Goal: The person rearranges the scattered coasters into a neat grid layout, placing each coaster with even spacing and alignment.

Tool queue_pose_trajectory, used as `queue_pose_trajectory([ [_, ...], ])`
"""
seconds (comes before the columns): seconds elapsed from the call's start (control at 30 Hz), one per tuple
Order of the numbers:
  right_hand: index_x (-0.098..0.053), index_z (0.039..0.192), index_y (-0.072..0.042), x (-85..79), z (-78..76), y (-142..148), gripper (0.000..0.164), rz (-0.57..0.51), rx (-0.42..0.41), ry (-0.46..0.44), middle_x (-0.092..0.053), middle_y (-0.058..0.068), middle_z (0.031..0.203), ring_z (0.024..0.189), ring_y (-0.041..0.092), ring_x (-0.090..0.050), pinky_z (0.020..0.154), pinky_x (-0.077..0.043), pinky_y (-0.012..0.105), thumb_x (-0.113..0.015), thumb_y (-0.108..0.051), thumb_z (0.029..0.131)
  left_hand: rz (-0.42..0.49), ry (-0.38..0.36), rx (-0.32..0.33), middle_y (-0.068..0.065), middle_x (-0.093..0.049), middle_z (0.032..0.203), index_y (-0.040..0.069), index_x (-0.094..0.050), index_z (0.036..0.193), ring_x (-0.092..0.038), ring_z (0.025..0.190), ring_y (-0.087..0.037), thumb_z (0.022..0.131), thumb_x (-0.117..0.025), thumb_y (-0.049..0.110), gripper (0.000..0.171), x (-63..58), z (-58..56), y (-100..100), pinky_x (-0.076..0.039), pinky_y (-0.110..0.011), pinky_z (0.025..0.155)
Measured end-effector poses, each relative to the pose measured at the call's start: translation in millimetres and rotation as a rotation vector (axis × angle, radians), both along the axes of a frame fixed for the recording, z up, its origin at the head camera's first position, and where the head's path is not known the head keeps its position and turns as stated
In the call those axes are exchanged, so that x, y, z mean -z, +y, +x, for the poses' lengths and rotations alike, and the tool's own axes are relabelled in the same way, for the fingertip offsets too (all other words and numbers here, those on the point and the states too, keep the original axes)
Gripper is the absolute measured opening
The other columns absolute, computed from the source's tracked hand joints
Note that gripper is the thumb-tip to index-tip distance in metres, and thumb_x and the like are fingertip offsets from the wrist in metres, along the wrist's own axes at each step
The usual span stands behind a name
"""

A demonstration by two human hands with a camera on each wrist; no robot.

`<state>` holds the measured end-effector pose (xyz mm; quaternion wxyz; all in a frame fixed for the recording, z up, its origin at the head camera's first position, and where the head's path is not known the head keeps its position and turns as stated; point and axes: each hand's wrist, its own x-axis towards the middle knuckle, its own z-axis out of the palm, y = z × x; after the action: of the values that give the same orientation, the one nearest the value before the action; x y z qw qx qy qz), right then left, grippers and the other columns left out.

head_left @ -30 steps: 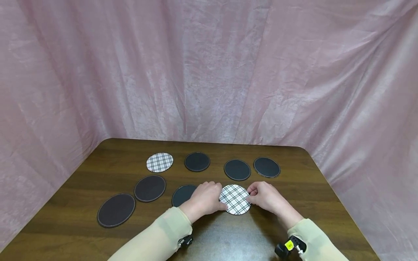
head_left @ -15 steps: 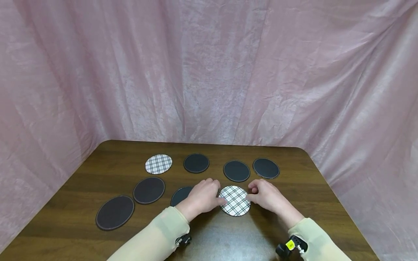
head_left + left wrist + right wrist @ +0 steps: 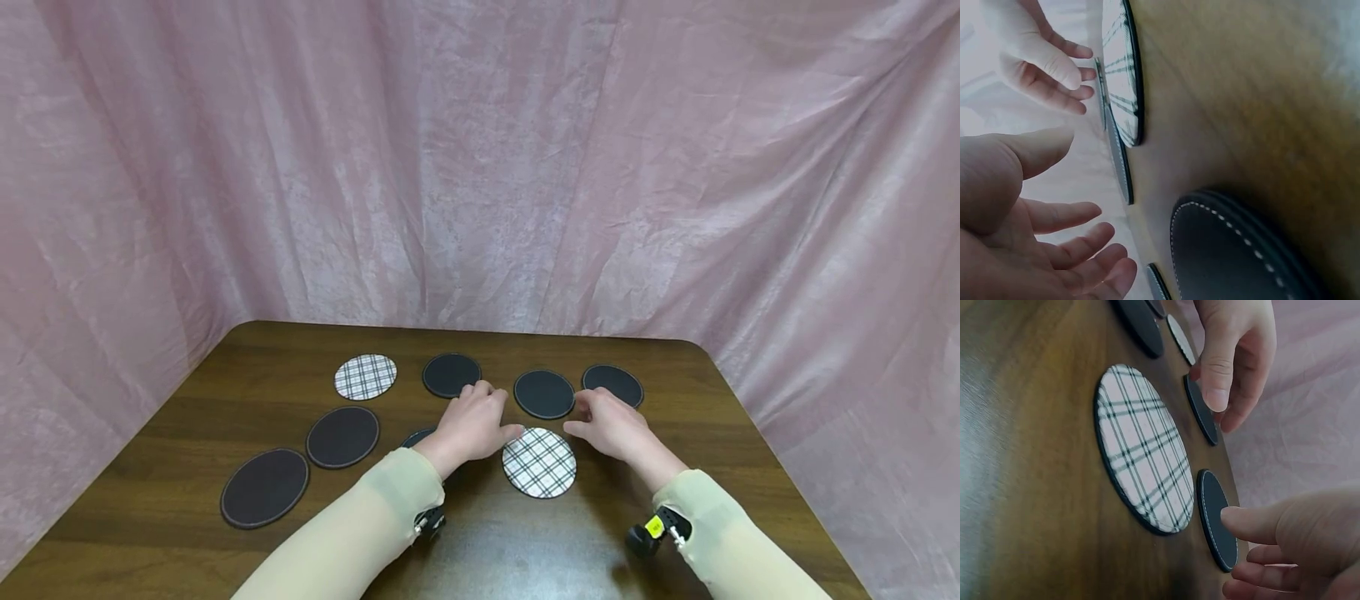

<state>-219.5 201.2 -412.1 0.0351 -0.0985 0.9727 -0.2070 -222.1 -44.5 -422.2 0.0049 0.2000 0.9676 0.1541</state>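
Two empty grips, left hand [image 3: 476, 422] and right hand [image 3: 611, 427], loosely apart; just shifted toward twelve o'clock, off the round white-and-black plaid cloth coaster [image 3: 539, 468] lying flat at six, presumably settled. At twelve, a round black stitched coaster [image 3: 544, 394]; at nine, another black coaster [image 3: 416, 437], partly blocked by the pale left sleeve [image 3: 360, 517].

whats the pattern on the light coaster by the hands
A plaid of dark lines on white; the coaster shows best in the right wrist view.
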Motion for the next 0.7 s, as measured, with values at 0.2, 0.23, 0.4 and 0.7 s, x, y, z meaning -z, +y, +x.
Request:
queue_pose_trajectory([
  [0.2, -0.068, 0.139, 0.005, 0.4, -15.1, 0, 0.051, 0.026, 0.02, -0.013, -0.068, 0.016, 0.121, 0.114, 0.033, -0.066, 0.096, -0.055, 0.057, -0.081, -0.027, 0.102, 0.021, -0.032, -0.025, -0.022, -0.062, 0.143, 0.0, -0.065, 0.148, -0.059, 0.128, -0.038, 0.105, -0.077, 0.046, 0.064, 0.1, -12.9, 4, -0.052, -0.053, 0.109],
  [0.23, -0.068, 0.139, 0.005, 1.0, -17.8, 0, 0.05, 0.028, 0.023, -0.02, -0.068, 0.016, 0.121, 0.112, 0.033, -0.065, 0.096, -0.055, 0.057, -0.08, -0.027, 0.102, 0.022, -0.037, -0.03, -0.022, -0.062, 0.144, 0.0, -0.064, 0.148, -0.059, 0.129, -0.038, 0.105, -0.077, 0.046, 0.064, 0.5, -14.6, 5, -0.052, -0.054, 0.109],
  [0.4, -0.072, 0.127, -0.003, 51.3, -60.3, 23, 0.045, 0.053, -0.008, 0.034, -0.063, 0.008, 0.107, 0.099, 0.025, -0.058, 0.083, -0.051, 0.048, -0.08, -0.039, 0.101, 0.027, -0.067, -0.038, -0.021, -0.062, 0.146, 0.001, -0.063, 0.15, -0.059, 0.131, -0.039, 0.106, -0.076, 0.046, 0.064, 1.6, -21.3, 7, -0.049, -0.057, 0.113],
  [0.7, -0.073, 0.135, -0.002, 84.3, -98.6, 35, 0.055, 0.044, 0.023, -0.014, -0.067, 0.011, 0.115, 0.108, 0.028, -0.06, 0.089, -0.052, 0.049, -0.08, -0.045, 0.1, 0.053, -0.094, -0.05, -0.021, -0.064, 0.142, -0.003, -0.063, 0.148, -0.059, 0.127, -0.036, 0.106, -0.076, 0.04, 0.061, 3.9, -32.8, 14, -0.049, -0.049, 0.112],
])
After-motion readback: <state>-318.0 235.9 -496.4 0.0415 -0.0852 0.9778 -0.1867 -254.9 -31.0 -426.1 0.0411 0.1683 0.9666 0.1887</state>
